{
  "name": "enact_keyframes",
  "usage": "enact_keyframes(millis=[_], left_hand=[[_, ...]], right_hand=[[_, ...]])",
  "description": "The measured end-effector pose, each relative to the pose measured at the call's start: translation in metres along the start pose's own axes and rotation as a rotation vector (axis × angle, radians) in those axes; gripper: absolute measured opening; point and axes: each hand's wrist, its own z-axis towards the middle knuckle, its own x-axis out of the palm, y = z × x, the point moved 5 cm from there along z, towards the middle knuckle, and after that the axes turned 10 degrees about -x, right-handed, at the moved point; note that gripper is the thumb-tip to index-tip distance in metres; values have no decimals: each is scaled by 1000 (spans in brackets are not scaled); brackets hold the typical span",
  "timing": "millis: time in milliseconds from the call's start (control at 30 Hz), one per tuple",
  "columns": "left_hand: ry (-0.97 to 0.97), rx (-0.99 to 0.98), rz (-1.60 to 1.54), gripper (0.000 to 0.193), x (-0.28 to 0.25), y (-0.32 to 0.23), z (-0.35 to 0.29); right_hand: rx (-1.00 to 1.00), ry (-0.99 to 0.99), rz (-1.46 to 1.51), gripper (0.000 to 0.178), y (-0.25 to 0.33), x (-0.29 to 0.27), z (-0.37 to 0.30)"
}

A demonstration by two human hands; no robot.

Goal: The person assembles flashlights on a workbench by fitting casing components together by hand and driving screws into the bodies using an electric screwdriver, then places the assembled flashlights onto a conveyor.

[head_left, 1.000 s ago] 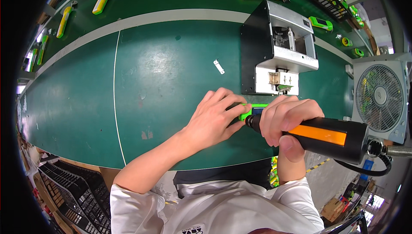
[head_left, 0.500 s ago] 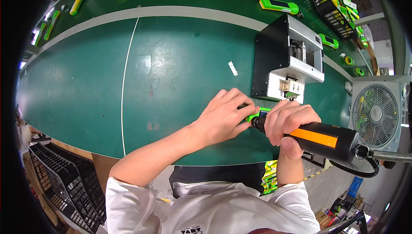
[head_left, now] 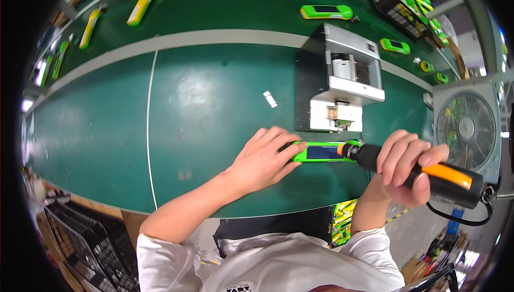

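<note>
A bright green handheld device with a dark rectangular screen point(head_left: 325, 153) lies lengthwise on the green work surface, screen up. My left hand point(head_left: 266, 155) is closed around its left end, with thumb and fingertips pressed on the casing. My right hand point(head_left: 409, 166) is wrapped round a black electric screwdriver point(head_left: 452, 182) with an orange stripe. The screwdriver points left, and its orange-ended tip is over the right part of the device, by the screen's right edge. From this view I cannot tell whether the tip touches the device.
A black and silver bench machine point(head_left: 342, 77) stands just beyond the device. To its left lies a small white piece point(head_left: 270, 99). Green and yellow devices point(head_left: 143, 4) rest along the back strip. A black crate point(head_left: 399, 2) of parts sits far right, near a grey fan point(head_left: 466, 126).
My right hand has carried the screwdriver right, from the device's left end to its right part, uncovering the screen. My left hand keeps its hold. The whole view has shifted slightly.
</note>
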Motion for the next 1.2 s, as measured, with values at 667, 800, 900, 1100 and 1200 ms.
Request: enact_keyframes(millis=[667, 800, 900, 1100, 1200], left_hand=[[25, 57, 82, 46, -16, -2, 4], [79, 54, 103, 46, -16, -3, 10], [47, 26, 65, 46, -24, -5, 10], [-2, 148, 154, 47, -1, -41, 18], [0, 141, 123, 41, 14, -47, 30]], right_hand=[[52, -42, -69, 25, -22, -22, 7], [112, -6, -68, 23, -34, -26, 12], [388, -36, -37, 25, -59, -27, 33], [432, -75, 67, 23, -51, -35, 26], [344, -60, 105, 25, -31, -34, 15]])
